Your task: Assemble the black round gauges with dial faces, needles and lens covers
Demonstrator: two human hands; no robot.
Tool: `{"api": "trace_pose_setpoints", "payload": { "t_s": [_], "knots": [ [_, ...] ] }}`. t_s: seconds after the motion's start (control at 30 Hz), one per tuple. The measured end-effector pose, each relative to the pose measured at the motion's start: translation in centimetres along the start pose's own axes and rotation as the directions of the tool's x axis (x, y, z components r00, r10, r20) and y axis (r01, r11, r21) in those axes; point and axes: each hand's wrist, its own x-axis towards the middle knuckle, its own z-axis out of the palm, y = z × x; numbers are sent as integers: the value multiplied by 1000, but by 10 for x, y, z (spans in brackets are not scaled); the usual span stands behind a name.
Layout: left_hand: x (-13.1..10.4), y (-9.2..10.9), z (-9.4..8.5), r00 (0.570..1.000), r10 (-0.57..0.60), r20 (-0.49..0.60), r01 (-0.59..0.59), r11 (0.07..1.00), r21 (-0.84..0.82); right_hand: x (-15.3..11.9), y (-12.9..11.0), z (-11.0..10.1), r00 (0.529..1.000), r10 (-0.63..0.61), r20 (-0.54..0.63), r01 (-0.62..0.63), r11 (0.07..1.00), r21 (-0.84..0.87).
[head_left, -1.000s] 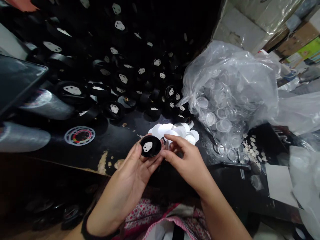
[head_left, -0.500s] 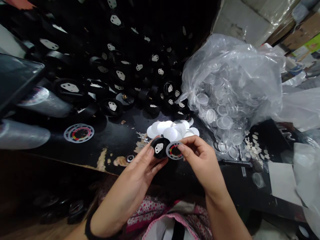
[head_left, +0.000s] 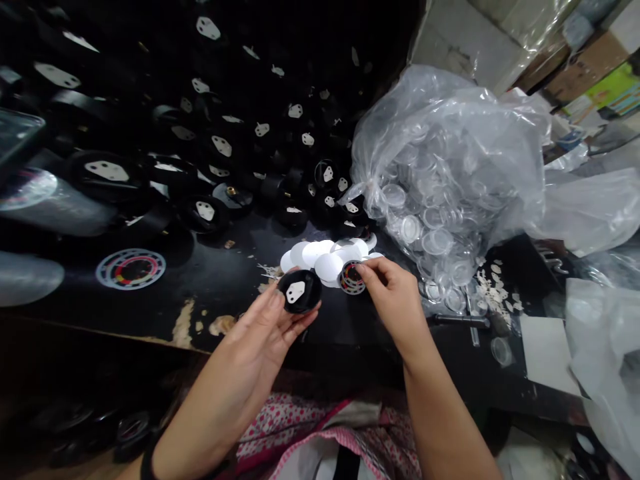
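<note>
A round black housing (head_left: 309, 291) with a white plate inside is held in my left hand (head_left: 270, 323), thumb on its rim and fingers beneath. My right hand (head_left: 393, 290) pinches a printed dial disc (head_left: 351, 279) between thumb and fingers, just right of the housing and apart from it. White round discs (head_left: 327, 267) lie in an overlapping pile behind both hands. More printed dials (head_left: 131, 269) rest on the black table at the left.
Many black housings (head_left: 204, 212) are heaped at the back left. A plastic bag of clear round covers (head_left: 437, 241) stands at the right. Near my right forearm lie a black tool (head_left: 460, 321), small white pieces (head_left: 495, 287) and a white square sheet (head_left: 549, 353).
The dial disc in my right hand and the black housing in my left hand have moved apart. The whole view has shifted, so the table things appear further left.
</note>
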Motion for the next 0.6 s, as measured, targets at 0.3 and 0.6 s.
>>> {"api": "trace_pose_setpoints", "payload": {
  "t_s": [0.3,0.6],
  "knots": [
    [-2,-7,-2,996,-60,60,59,998,25,-22,-39,2,980,-173,98,154,973,174],
    [-3,-15,-13,988,-53,148,20,976,215,-24,-40,15,978,36,205,-80,975,207]
  ]
}}
